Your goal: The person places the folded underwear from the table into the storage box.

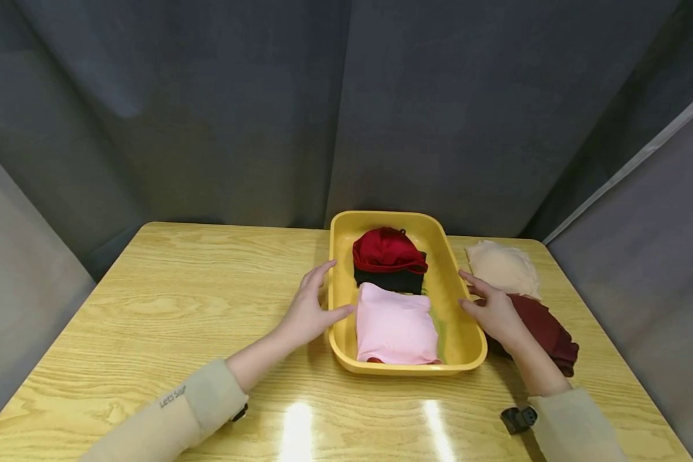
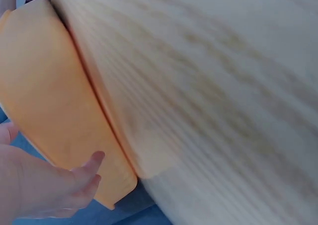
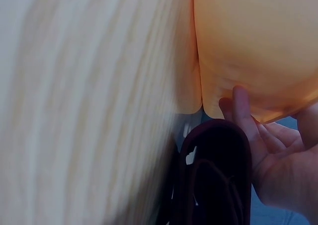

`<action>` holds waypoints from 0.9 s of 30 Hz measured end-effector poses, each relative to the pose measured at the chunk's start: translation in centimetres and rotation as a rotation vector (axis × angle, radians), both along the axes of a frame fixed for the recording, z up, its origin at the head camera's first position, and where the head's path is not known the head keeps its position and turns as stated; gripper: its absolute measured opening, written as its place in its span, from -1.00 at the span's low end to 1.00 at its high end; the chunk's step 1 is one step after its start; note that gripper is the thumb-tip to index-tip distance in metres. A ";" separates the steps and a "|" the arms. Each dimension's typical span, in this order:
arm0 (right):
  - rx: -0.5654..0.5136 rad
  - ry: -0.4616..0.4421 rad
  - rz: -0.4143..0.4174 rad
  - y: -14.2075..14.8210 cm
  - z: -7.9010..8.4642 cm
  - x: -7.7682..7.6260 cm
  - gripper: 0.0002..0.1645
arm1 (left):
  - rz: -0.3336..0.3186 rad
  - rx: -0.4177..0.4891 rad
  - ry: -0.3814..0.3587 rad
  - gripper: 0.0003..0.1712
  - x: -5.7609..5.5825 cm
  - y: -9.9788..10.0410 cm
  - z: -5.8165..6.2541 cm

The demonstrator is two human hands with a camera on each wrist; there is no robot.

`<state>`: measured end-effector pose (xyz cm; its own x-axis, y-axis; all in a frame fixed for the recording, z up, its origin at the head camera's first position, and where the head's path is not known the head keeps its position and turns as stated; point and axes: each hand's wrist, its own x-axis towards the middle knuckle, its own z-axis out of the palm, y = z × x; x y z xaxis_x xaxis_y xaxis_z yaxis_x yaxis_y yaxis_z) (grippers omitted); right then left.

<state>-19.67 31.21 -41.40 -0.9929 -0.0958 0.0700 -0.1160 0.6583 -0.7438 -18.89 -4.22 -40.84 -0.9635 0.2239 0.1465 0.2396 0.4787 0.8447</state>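
Observation:
A yellow plastic tray (image 1: 459, 321) stands on the table between both hands. In it lie a folded pink garment (image 1: 397, 324) at the front and a red cup-shaped garment (image 1: 385, 250) over a folded black cloth (image 1: 401, 282) behind. My left hand (image 1: 307, 311) is at the tray's left side, thumb over the rim, fingers spread along the outer wall. At the opposite side is my right hand (image 1: 495, 313), its thumb reaching over the rim. In the right wrist view, extended fingers (image 3: 242, 106) lie against the outer wall.
Right of the tray, a maroon folded garment (image 1: 545, 330) lies close beside the right hand, with a beige one (image 1: 502, 266) behind it. The wooden table (image 1: 208, 289) ends at a grey curtain (image 1: 237, 128). A grey partition (image 1: 652, 244) stands on the right.

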 end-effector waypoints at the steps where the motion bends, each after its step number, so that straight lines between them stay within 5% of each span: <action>1: 0.002 0.000 -0.002 0.0 0.0 0.0 -0.29 | 0.004 0.010 -0.017 0.00 -0.1 0.0 -0.1; 17: 0.001 -0.003 0.006 -0.1 -0.1 0.1 -0.29 | -0.053 0.029 -0.103 -0.03 -1.3 -0.2 -1.9; 27: 0.031 -0.014 0.006 0.1 0.2 -0.2 -0.28 | -0.098 0.192 -0.198 -0.12 -1.6 -0.1 -2.1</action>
<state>-19.85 31.33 -41.17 -0.9932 -0.1041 0.0529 -0.1099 0.6807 -0.7243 -20.49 -4.28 -42.96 -0.9526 0.3040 0.0061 0.0979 0.2879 0.9526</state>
